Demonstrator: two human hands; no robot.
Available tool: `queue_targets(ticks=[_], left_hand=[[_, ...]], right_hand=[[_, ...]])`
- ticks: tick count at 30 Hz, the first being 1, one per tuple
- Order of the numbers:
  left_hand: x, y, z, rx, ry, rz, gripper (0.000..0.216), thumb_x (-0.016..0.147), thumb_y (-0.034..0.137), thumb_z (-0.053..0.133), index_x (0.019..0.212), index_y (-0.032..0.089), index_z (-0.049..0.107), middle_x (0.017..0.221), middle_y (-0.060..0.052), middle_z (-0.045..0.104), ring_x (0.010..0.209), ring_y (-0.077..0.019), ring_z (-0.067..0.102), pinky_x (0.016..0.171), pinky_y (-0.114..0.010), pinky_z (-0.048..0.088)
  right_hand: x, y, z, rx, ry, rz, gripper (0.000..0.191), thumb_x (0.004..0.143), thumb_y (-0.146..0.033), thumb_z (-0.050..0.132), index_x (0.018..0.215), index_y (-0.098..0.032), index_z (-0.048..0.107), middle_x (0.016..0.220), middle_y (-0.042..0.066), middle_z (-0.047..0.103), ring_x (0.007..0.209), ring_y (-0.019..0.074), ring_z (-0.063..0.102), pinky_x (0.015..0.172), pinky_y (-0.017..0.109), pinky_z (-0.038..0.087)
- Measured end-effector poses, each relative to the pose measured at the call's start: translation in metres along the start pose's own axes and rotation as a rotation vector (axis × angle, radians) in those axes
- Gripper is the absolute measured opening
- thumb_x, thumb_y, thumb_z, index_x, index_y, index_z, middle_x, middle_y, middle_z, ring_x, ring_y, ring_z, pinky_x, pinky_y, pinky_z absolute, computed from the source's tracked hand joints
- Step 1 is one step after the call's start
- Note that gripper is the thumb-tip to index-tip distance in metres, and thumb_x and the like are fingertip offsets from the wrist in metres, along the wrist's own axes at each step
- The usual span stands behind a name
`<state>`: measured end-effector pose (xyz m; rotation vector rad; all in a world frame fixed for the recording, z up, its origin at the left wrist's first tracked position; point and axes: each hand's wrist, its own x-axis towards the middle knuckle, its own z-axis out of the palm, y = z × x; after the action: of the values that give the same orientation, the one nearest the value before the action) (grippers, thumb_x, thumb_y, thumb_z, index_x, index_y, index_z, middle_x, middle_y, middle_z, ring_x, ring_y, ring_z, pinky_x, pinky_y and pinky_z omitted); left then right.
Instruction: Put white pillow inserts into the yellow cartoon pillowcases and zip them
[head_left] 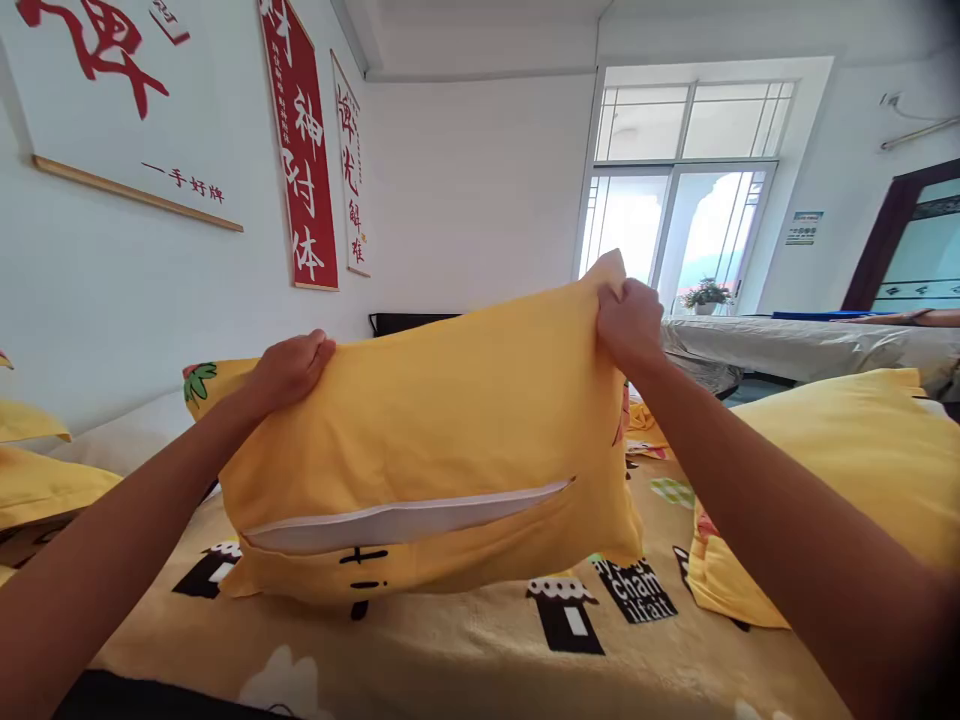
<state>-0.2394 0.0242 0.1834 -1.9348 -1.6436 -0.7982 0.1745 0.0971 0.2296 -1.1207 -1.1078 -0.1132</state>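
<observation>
- Pillow (442, 420) in a yellow case stands on its near edge on the patterned bedspread (450, 650), held up at mid-scene, its far top edge raised toward the window (675, 200).
- The left hand (289, 368) has its fingers curled tight over the top left corner; the right hand (631, 322) has its fingers clamped on the top right corner.
- Along the near lower side, the case opening (405, 520) gapes and a white strip of the inner pillow shows there.
- The step in hand looks like settling the filling into the case.
- The next move likely calls for an even grip at both corners, so the white inner slides fully behind the flap.
- A second yellow pillow (825, 480) lies just to the right.
</observation>
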Motion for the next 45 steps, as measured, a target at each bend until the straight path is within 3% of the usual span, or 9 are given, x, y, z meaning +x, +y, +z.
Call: queue_targets(ticks=[2, 6, 11, 21, 24, 28, 31, 36, 45], left_hand=[[0.001, -0.002, 0.005, -0.051, -0.044, -0.029, 0.034, 0.094, 0.049, 0.023, 0.073, 0.023, 0.03, 0.068, -0.001, 0.051, 0.063, -0.0202, 0.049, 0.061, -0.03, 0.032], [0.004, -0.012, 0.003, -0.095, -0.004, -0.007, 0.031, 0.094, 0.049, 0.025, 0.078, 0.023, 0.033, 0.078, -0.003, 0.055, 0.068, -0.0203, 0.051, 0.064, -0.03, 0.036], [0.002, -0.019, -0.005, -0.214, 0.033, 0.032, 0.026, 0.092, 0.044, 0.03, 0.079, 0.023, 0.035, 0.078, -0.001, 0.051, 0.069, -0.0171, 0.046, 0.065, -0.028, 0.036], [0.017, -0.022, -0.007, -0.132, 0.222, -0.05, 0.021, 0.09, 0.039, 0.033, 0.082, 0.023, 0.043, 0.084, -0.004, 0.057, 0.074, -0.0191, 0.051, 0.066, -0.029, 0.038], [0.028, -0.026, -0.013, -0.022, 0.049, -0.215, 0.029, 0.089, 0.045, 0.032, 0.081, 0.023, 0.048, 0.081, -0.007, 0.061, 0.073, -0.0235, 0.056, 0.064, -0.032, 0.039], [0.048, 0.02, -0.029, -0.075, 0.021, -0.315, 0.049, 0.086, 0.062, 0.033, 0.083, 0.019, 0.056, 0.086, -0.011, 0.064, 0.08, -0.0287, 0.06, 0.069, -0.038, 0.044], [0.068, 0.087, -0.044, -0.399, 0.167, -0.033, 0.051, 0.084, 0.063, 0.043, 0.104, 0.019, 0.056, 0.105, -0.011, 0.064, 0.093, -0.0254, 0.06, 0.076, -0.035, 0.047], [0.101, 0.172, -0.052, -0.694, 0.017, 0.347, 0.029, 0.085, 0.046, 0.057, 0.086, 0.017, 0.055, 0.082, -0.006, 0.06, 0.076, -0.0183, 0.06, 0.065, -0.032, 0.048], [0.106, 0.193, -0.015, -0.799, 0.449, 0.373, 0.034, 0.1, 0.041, 0.031, 0.083, 0.018, 0.049, 0.077, -0.001, 0.045, 0.079, -0.0142, 0.059, 0.065, -0.029, 0.047]], right_hand=[[0.008, -0.005, 0.003, -0.003, -0.018, 0.074, 0.035, 0.083, -0.024, 0.057, 0.061, -0.025, 0.03, 0.063, -0.002, 0.037, 0.062, 0.0156, 0.039, 0.06, 0.032, 0.033], [0.008, -0.01, 0.005, 0.041, 0.123, -0.203, 0.029, 0.091, -0.028, 0.045, 0.069, -0.026, 0.027, 0.065, -0.003, 0.034, 0.064, 0.0167, 0.04, 0.062, 0.032, 0.031], [0.015, -0.007, -0.001, -0.133, -0.116, -0.391, 0.032, 0.087, -0.022, 0.049, 0.067, -0.026, 0.025, 0.058, -0.005, 0.03, 0.055, 0.0142, 0.03, 0.06, 0.032, 0.026], [0.013, -0.007, 0.008, 0.245, -0.056, -0.059, 0.025, 0.085, -0.022, 0.052, 0.061, -0.022, 0.042, 0.064, -0.002, 0.043, 0.062, 0.0136, 0.04, 0.056, 0.029, 0.035], [0.002, -0.021, 0.004, 0.256, -0.158, -0.075, 0.019, 0.08, -0.017, 0.056, 0.063, -0.02, 0.049, 0.065, -0.002, 0.048, 0.061, 0.013, 0.044, 0.055, 0.028, 0.037], [-0.012, -0.049, 0.01, 0.342, -0.263, -0.155, 0.019, 0.076, -0.02, 0.065, 0.061, -0.018, 0.053, 0.064, -0.001, 0.05, 0.06, 0.0121, 0.046, 0.053, 0.027, 0.04], [-0.02, -0.07, 0.02, 0.445, -0.314, -0.196, 0.022, 0.074, -0.024, 0.068, 0.06, -0.018, 0.053, 0.063, -0.001, 0.05, 0.059, 0.0118, 0.049, 0.052, 0.026, 0.042], [-0.021, -0.092, 0.022, 0.576, -0.413, -0.186, 0.018, 0.072, -0.029, 0.073, 0.069, -0.017, 0.061, 0.067, 0.001, 0.055, 0.064, 0.0154, 0.057, 0.053, 0.029, 0.048], [-0.025, -0.053, -0.015, 0.574, -0.75, -0.176, 0.026, 0.07, -0.039, 0.075, 0.084, -0.019, 0.066, 0.074, 0.001, 0.063, 0.074, 0.0166, 0.062, 0.061, 0.028, 0.051]])
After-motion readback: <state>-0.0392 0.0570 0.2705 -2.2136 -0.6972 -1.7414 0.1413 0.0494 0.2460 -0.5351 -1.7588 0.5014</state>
